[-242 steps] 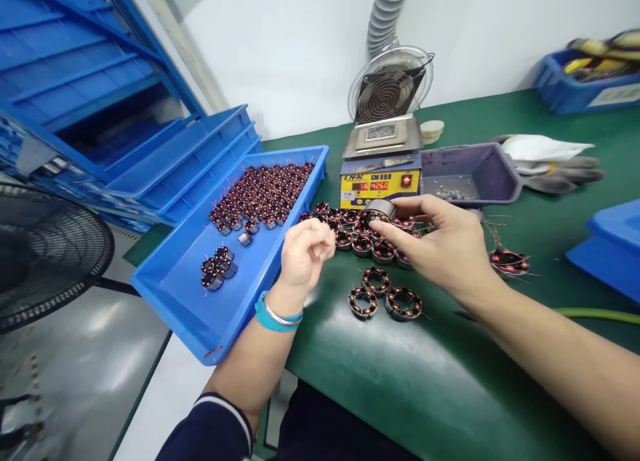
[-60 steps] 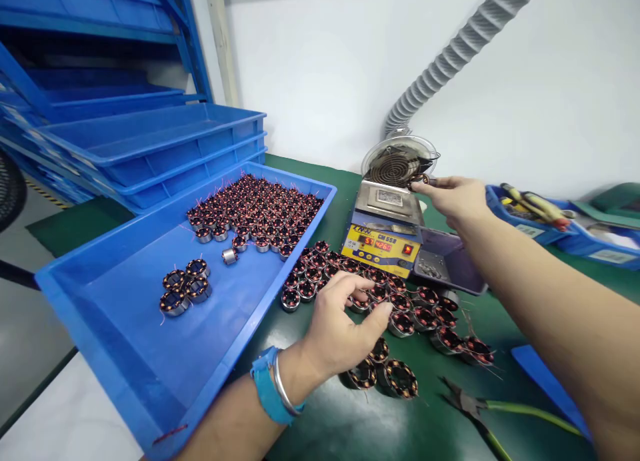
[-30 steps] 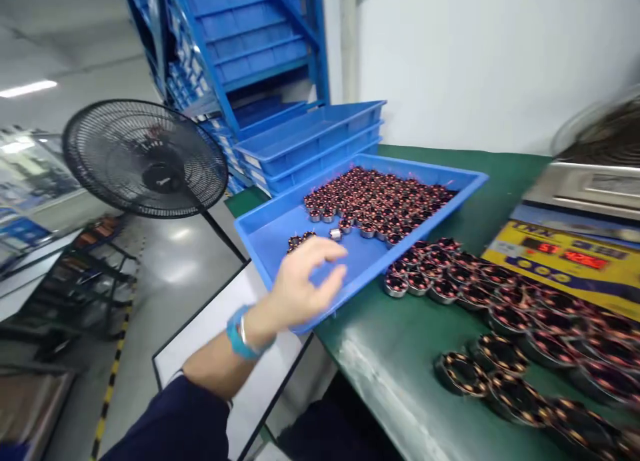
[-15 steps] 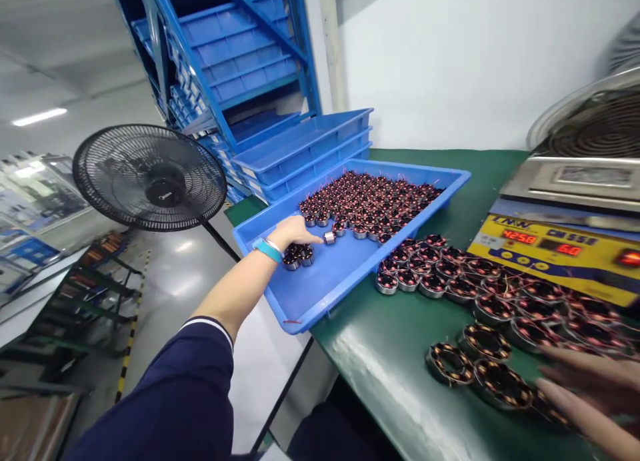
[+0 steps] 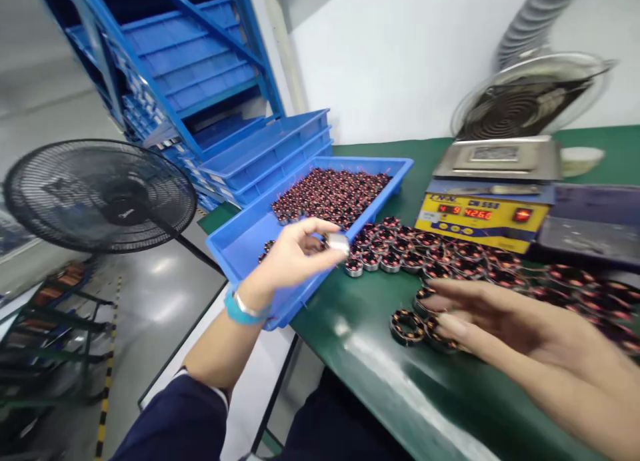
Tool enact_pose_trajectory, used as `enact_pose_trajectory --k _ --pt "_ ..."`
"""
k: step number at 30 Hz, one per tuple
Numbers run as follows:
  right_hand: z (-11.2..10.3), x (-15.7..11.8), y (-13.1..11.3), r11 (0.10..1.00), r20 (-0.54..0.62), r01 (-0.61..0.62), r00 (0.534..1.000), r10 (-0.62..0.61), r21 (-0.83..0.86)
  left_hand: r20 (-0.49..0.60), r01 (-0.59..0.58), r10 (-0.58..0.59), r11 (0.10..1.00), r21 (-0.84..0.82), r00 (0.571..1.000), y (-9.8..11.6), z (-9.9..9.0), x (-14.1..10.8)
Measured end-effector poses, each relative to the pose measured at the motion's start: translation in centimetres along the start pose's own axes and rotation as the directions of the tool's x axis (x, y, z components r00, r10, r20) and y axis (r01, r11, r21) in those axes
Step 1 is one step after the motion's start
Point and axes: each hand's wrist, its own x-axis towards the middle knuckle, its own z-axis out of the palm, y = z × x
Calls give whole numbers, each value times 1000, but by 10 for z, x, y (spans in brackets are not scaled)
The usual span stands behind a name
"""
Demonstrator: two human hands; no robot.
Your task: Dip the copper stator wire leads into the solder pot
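Observation:
My left hand (image 5: pixel 295 251) is closed on a small silver-sided stator (image 5: pixel 338 242), held over the near right rim of the blue tray (image 5: pixel 295 314). The held stator is blurred by motion. Over the green bench, my right hand (image 5: pixel 510 328) has its thumb and fingers apart, its tips by a small group of wound stators with copper coils. One such stator (image 5: pixel 407 328) lies just left of the fingertips; the hand partly covers the others. Inside the tray sits a dense mass of stators (image 5: pixel 330 194) with reddish wires.
Rows of stators (image 5: pixel 415 261) stand on the bench in front of a yellow soldering-pot unit (image 5: pixel 475 218) with a red display. Stacked blue trays (image 5: pixel 270 154) and a blue rack rise behind. A black fan (image 5: pixel 110 194) stands at left.
My left hand has come out of the tray toward me and right, now carrying a stator. My right hand has moved in over the front stators. The camera view has turned right.

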Motion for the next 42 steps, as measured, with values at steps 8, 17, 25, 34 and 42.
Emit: enact_pose_trajectory --k 8,17,25,34,42 --pt "-7 4 -34 964 -110 -31 992 62 262 -7 -586 597 789 184 802 26 110 -4" --pt "-25 26 -10 971 -393 140 896 -207 -193 -56 -477 487 817 -323 872 -8 158 55" --pt "-32 28 -5 947 -418 132 873 -250 -292 325 53 147 844 -533 934 -4 142 54" --pt "-35 27 6 979 -474 81 866 -162 -186 411 118 233 733 -669 881 7 112 52" --pt "-31 30 -1 992 -493 80 862 -115 -93 0 -99 119 823 -560 993 5 134 47"
